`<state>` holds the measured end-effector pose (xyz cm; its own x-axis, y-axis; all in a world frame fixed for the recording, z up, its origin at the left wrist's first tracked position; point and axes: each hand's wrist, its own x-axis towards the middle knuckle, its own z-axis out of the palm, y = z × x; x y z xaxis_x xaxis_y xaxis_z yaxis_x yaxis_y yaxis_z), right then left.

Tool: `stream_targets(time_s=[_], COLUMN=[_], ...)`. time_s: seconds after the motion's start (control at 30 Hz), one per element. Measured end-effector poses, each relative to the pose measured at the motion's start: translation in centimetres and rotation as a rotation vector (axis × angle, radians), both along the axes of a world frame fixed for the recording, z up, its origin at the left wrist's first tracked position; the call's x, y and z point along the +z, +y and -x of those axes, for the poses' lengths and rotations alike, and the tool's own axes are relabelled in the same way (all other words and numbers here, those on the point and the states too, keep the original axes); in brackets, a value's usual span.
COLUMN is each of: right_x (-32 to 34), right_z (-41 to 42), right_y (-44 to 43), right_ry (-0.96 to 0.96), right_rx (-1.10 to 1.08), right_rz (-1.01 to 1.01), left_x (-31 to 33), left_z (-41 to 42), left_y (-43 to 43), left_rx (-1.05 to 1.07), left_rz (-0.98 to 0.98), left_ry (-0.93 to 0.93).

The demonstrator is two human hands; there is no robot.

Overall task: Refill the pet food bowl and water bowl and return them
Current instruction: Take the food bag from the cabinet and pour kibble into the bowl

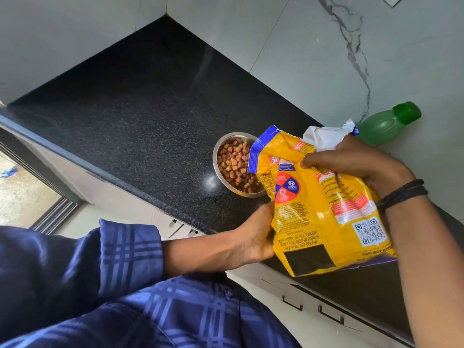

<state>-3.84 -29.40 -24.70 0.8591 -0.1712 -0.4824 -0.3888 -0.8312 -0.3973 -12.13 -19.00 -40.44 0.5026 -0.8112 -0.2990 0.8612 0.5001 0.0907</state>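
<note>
A steel food bowl point(220, 156) stands on the black granite counter point(140, 116), full of brown and reddish kibble point(234, 164). A yellow dog food bag point(319, 217) with a blue torn top is held just right of the bowl, its mouth over the bowl's right side. My left hand point(253, 237) grips the bag's lower left edge from below. Up at the folded top of the bag, my right hand point(356, 164) pinches it. A green water bottle point(386, 123) with a green cap stands behind the bag against the wall. No water bowl is in view.
Marble-look wall tiles point(326, 54) close the counter at the back and right. White drawers with dark handles point(329, 315) run under the counter edge. A floor area with a dark door track point(52, 207) lies at the lower left.
</note>
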Motion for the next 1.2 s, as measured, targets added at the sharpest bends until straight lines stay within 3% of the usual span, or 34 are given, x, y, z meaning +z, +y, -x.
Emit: stream_targets(time_s=[0.3, 0.77, 1.2], right_x=[-0.1, 0.2, -0.9], right_z=[-0.6, 1.3, 0.9], right_y=[0.4, -1.3, -1.2], right_ry=[0.043, -0.046, 0.101], right_rx=[0.010, -0.068, -0.027], right_rz=[-0.009, 0.009, -0.043], left_x=[0.3, 0.3, 1.0], left_z=[-0.5, 0.1, 0.8], left_y=[0.5, -0.3, 0.1], left_rx=[0.012, -0.025, -0.055], left_rz=[-0.009, -0.076, -0.016], left_ry=[-0.036, -0.001, -0.018])
